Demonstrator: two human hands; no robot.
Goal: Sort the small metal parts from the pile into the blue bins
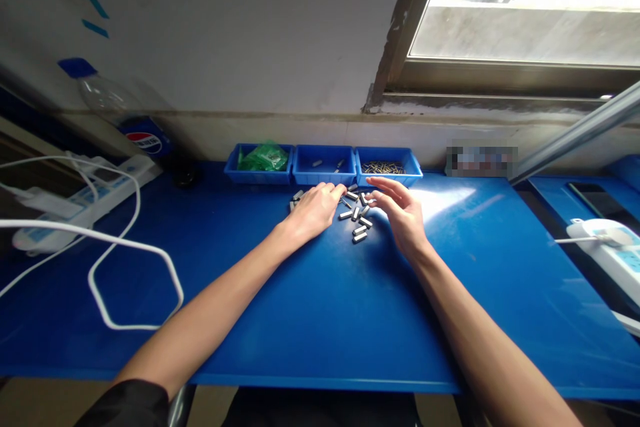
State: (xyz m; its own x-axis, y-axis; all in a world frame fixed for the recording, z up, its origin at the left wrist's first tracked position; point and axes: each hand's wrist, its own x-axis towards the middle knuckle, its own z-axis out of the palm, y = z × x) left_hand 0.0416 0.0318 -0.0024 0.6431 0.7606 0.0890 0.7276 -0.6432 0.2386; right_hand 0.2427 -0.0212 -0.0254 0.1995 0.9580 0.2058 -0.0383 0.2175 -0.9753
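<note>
Several small silver metal cylinders [360, 230] lie loosely scattered on the blue table between my two hands. My left hand [314, 210] rests palm down at the left of them, its fingers bent and held together; what lies under the fingertips is hidden. A few more silver pieces [298, 195] lie beyond its wrist on the left. A thin dark pin or screw [346, 203] shows near its fingertips. At the right of the pile, my right hand [401, 213] has its thumb and fingers apart, close to the cylinders, with nothing visible between them.
Behind the pile stand three blue bins: one with a green plastic bag [265, 157], a middle bin [324, 177] with a few metal pieces, one with many small screws [384, 167]. A cola bottle [145, 137], white cables [135, 327] and power strips [607, 250] flank the table.
</note>
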